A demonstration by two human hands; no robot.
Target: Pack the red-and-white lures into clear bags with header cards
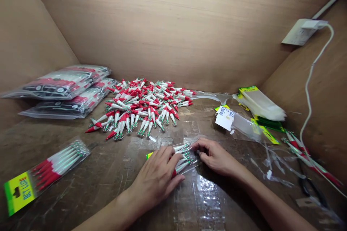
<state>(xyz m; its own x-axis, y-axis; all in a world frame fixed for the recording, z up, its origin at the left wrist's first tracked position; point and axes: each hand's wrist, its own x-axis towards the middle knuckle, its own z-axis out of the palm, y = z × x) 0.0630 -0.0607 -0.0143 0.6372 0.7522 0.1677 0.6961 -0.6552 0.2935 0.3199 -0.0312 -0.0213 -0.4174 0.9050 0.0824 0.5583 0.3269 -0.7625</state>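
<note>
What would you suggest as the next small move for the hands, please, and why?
Perhaps the right hand should straighten the end of the clear bag: its fingers are at that end, close to the lures, while the left hand lies across the bag and could steady it.

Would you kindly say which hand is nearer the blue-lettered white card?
Right: in the picture, the right hand is below the card; the left hand is farther, lower left.

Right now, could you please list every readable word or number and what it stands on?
"LURE", apparently, on the left packet's header card; the other word is unclear.
Blue writing on the white slip: too blurred.
Stacked bags and right-hand cards: too small.
Card under the left hand: mostly covered.
</note>
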